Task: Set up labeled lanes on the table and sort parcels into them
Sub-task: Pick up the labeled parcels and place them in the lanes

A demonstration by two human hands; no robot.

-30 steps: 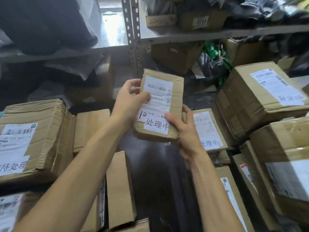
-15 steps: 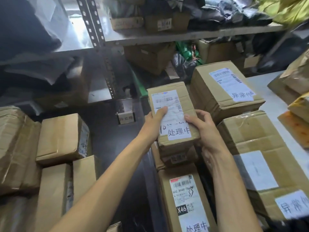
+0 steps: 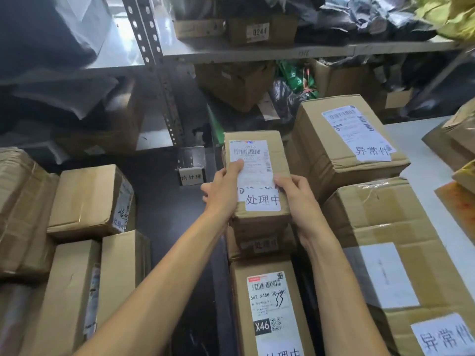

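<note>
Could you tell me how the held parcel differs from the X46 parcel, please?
The left hand and right hand grip the held parcel; the X46 parcel lies untouched. The X46 parcel carries a black tag; the held parcel shows none. Both are brown cardboard with barcode labels.

— What's the room like on your feed?
— I see a grey metal shelf (image 3: 257,51) on a perforated upright (image 3: 154,60), with glare at left. Dark tabletop (image 3: 164,214) below, pale tabletop (image 3: 416,150) on the right.

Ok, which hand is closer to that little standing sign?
Left. The left hand is just right of the sign; the right hand is beyond the held parcel.
</note>
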